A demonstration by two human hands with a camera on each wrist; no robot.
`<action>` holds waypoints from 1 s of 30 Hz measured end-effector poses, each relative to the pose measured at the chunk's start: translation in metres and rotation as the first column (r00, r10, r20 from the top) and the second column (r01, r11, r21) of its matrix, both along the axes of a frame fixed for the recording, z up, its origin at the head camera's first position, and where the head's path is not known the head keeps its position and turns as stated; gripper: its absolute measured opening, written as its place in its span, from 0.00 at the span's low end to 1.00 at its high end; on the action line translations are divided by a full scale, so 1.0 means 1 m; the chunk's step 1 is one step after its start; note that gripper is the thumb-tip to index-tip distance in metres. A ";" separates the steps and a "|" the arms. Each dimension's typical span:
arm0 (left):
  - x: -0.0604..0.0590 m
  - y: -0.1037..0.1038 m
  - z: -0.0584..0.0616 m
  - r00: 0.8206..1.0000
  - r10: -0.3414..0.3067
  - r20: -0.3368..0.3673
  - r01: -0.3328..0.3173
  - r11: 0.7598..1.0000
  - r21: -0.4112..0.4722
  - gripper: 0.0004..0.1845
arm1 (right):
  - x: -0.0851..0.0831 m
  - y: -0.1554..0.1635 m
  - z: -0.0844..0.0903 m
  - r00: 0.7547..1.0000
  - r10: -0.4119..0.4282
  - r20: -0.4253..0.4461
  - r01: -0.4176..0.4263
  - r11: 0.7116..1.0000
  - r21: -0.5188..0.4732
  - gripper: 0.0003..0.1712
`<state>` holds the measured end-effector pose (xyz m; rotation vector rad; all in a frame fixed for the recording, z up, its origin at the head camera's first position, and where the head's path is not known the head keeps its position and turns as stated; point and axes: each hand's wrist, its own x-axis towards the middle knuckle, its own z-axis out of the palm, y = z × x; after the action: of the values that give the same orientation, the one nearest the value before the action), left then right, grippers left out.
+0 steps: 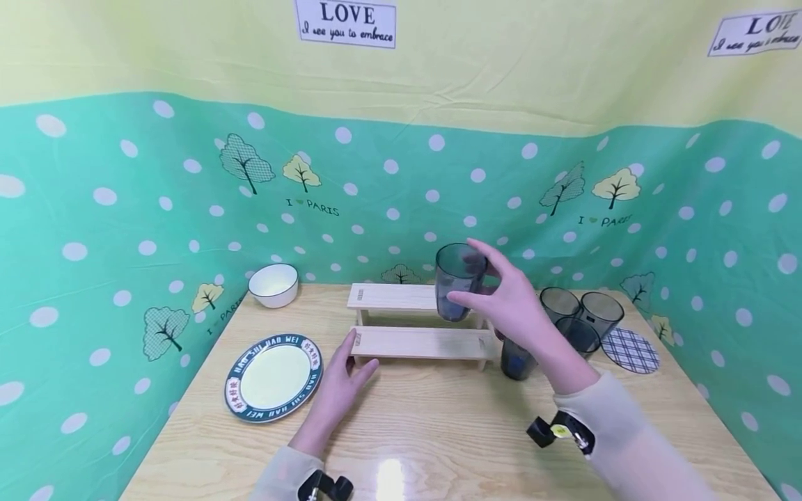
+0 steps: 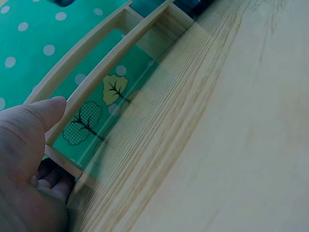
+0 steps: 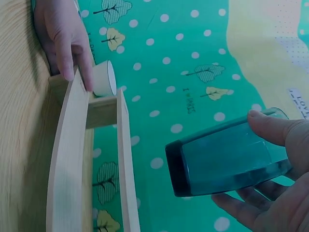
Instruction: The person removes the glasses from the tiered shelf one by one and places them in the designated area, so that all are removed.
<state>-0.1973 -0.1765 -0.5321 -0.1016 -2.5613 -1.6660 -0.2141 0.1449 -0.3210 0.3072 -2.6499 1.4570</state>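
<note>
A two-tier wooden rack [image 1: 422, 342] stands at the back middle of the table. My left hand [image 1: 338, 386] grips the left end of its lower tier; in the left wrist view the thumb [image 2: 50, 111] lies by the board, with curled fingers near the end support. With thumb and fingers spread around its sides, my right hand [image 1: 516, 306] holds a dark tinted drinking glass [image 1: 452, 289]. The glass is upright, its base apart from the rack in the right wrist view. Several similar glasses [image 1: 600, 316] stand right of the rack, partly hidden by the right arm.
A white bowl [image 1: 273, 287] with a dark rim sits at the back left. In front of it lies a blue-rimmed plate [image 1: 276, 379]. A checked round mat [image 1: 631, 350] lies at the right. Green polka-dot cloth [image 1: 401, 188] hangs behind and beside the table.
</note>
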 end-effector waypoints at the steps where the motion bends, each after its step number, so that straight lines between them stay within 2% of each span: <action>1: 0.000 0.000 0.000 1.000 -0.001 0.001 0.001 1.000 0.002 0.50 | 0.002 0.004 0.001 1.000 -0.004 -0.003 0.004 1.000 0.011 0.57; 13: -0.001 0.001 0.000 1.000 -0.003 0.005 0.003 1.000 -0.004 0.51 | 0.024 0.053 0.010 0.997 -0.057 -0.049 0.060 0.996 0.070 0.60; 19: -0.001 0.001 0.000 1.000 -0.006 0.004 0.006 1.000 -0.002 0.51 | 0.033 0.078 0.011 0.994 -0.090 -0.068 0.095 0.993 0.063 0.61; 26: -0.001 0.002 0.000 1.000 0.001 -0.013 -0.001 1.000 0.001 0.50 | 0.040 0.108 0.012 0.982 -0.168 -0.081 0.178 0.975 0.134 0.62; 30: -0.001 0.001 -0.001 1.000 0.003 -0.010 -0.003 1.000 0.003 0.49 | 0.043 0.126 0.010 0.978 -0.198 -0.060 0.205 0.969 0.138 0.63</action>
<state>-0.1988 -0.1753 -0.5328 -0.1059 -2.5505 -1.6644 -0.1712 0.2706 -0.3108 0.0775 -2.6632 1.1880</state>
